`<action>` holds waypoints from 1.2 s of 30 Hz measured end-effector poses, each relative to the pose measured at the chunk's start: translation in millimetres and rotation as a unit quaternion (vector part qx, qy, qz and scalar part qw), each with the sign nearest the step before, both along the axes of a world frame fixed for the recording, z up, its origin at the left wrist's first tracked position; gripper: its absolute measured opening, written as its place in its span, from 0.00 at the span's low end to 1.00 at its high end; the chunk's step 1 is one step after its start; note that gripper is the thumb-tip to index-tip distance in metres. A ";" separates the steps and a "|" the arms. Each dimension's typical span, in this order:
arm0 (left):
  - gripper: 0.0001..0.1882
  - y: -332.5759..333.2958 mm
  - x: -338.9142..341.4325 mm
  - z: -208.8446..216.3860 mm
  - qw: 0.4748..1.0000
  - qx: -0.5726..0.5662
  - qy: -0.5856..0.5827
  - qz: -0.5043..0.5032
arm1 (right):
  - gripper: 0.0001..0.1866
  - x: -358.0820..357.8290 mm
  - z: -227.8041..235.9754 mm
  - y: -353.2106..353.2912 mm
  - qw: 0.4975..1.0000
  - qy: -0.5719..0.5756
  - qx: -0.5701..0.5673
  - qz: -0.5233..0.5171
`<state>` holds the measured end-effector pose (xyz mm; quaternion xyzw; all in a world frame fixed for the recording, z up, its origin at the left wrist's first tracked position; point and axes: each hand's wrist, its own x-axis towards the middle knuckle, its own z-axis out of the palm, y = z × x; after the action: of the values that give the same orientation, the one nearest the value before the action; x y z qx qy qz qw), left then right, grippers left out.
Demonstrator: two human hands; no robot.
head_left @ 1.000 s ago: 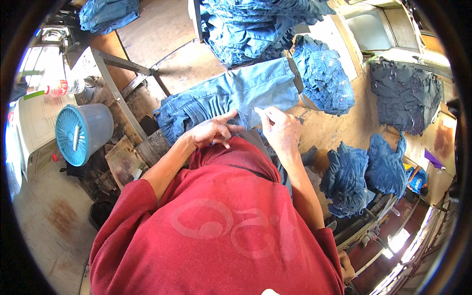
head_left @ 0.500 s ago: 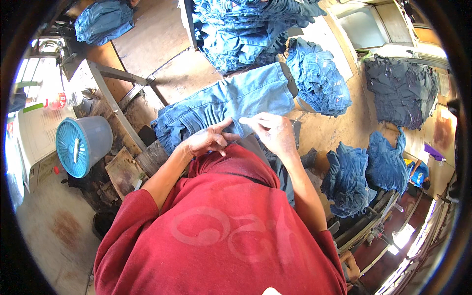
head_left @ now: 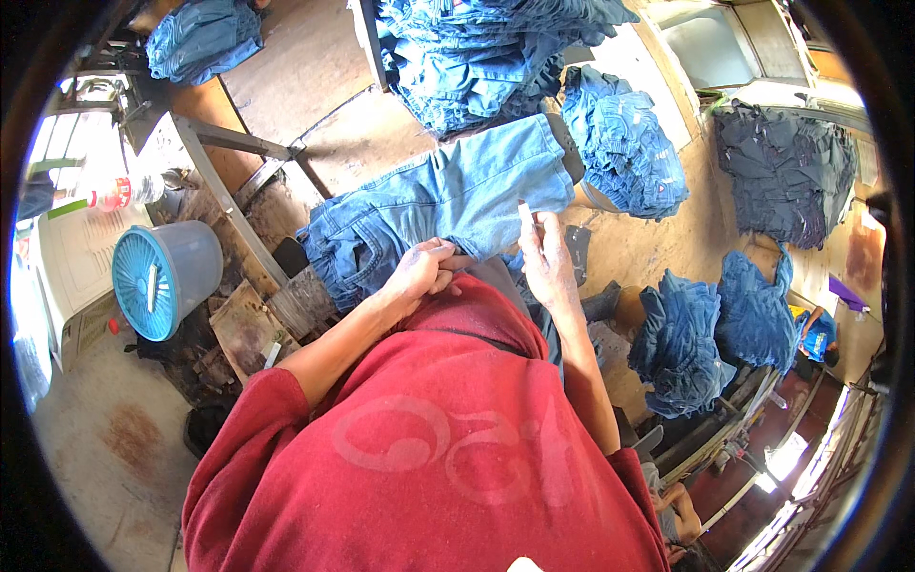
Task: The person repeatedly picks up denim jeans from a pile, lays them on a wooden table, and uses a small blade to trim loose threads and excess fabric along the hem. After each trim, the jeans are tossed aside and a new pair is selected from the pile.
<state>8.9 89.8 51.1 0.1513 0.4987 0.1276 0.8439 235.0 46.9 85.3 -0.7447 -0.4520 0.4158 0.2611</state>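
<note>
A pair of blue jeans [head_left: 457,186] lies stretched crosswise in front of me, pulled over a dark support that shows at its right end. My right hand [head_left: 550,267] pinches a small, pale, stick-like piece [head_left: 526,224] with a dark tip, upright against the lower edge of the denim. What that piece is, I cannot make out. At the jeans' near edge my left hand [head_left: 421,272] has its fingers curled in, close to my red top. Whether those fingers grip the denim is hidden.
Tall stacks of blue jeans [head_left: 467,71] stand ahead, another pile [head_left: 624,143] right of them. Dark trousers [head_left: 786,172] and more denim bundles [head_left: 679,343] lie to the right. A bucket with a blue lid [head_left: 151,283] stands left, near a metal frame [head_left: 224,195]. Another person [head_left: 677,515] shows at lower right.
My right hand has moved slightly right and turned, bringing the pale piece upright against the denim. The left hand's spread fingers have curled in and shifted a little right.
</note>
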 end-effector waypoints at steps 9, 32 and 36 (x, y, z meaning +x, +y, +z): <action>0.49 13.7 -15.3 9.1 0.978 0.099 -0.067 -0.172 | 0.06 -27.8 32.7 -11.5 0.983 -0.118 0.128 0.059; 0.59 14.7 -29.7 -12.3 0.972 0.035 -0.203 -0.117 | 0.11 -62.0 36.9 -17.8 0.914 -0.327 0.195 0.142; 0.57 17.8 -27.7 -5.9 0.979 0.050 -0.122 -0.153 | 0.08 -62.3 38.2 -23.7 0.960 -0.058 0.208 0.179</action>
<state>-18.8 107.6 45.1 0.2515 0.3558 0.0391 0.8992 172.7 23.2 123.5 -0.6039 -0.6687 0.3088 0.3047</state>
